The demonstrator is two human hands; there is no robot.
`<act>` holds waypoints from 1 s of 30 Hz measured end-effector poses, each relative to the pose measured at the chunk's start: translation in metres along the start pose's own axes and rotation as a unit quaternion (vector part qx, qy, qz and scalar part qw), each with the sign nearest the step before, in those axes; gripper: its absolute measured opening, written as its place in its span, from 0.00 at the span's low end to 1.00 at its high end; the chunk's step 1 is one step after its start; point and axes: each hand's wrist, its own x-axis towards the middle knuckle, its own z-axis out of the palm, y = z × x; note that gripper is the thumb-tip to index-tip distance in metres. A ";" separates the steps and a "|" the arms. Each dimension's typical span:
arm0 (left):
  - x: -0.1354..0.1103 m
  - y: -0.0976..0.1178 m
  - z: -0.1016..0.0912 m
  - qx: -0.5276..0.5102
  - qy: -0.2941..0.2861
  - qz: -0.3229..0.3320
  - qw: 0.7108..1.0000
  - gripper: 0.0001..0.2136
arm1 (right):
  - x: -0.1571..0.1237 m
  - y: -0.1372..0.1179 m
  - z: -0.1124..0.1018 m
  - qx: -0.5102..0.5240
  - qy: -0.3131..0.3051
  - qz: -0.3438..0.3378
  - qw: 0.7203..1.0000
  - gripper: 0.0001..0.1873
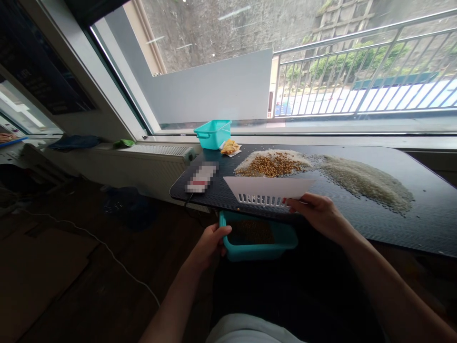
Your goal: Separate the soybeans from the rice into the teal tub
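At the left end of the dark desk (433,212), a flat object (202,178) (pixelated, so its kind cannot be told) is placed. Below the desk's front edge, the rim of a turquoise box (260,251) is grasped by the left hand (211,242), and small brownish pieces (252,232) are contained inside, in shadow. At the back, a second turquoise box (214,137) is set, with a yellowish item (230,146) on white paper (234,154) just beside it. Farther right, round golden beans (273,166) are spread over white grains (299,157). In front of them, a white slotted sheet (262,186) is pinched at its right end by the right hand (316,209). At the right, greyish grains (367,181) are heaped.
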 end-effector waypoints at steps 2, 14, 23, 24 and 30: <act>0.000 0.000 -0.002 0.004 -0.015 -0.006 1.000 0.18 | -0.002 0.000 0.003 -0.010 -0.015 -0.001 1.000 0.23; 0.001 -0.002 0.000 0.006 -0.028 -0.009 1.000 0.18 | 0.002 -0.001 -0.018 -0.060 0.096 0.001 0.994 0.18; 0.003 -0.005 -0.001 -0.007 -0.026 -0.011 1.000 0.18 | 0.003 0.004 -0.019 -0.058 0.093 0.013 0.994 0.17; 0.003 -0.006 -0.001 -0.003 -0.026 -0.011 1.000 0.18 | 0.004 0.006 -0.020 -0.061 0.100 0.013 0.993 0.18; 0.003 -0.005 -0.001 0.005 -0.020 -0.010 1.000 0.18 | 0.012 0.009 -0.020 -0.049 0.103 0.012 0.993 0.18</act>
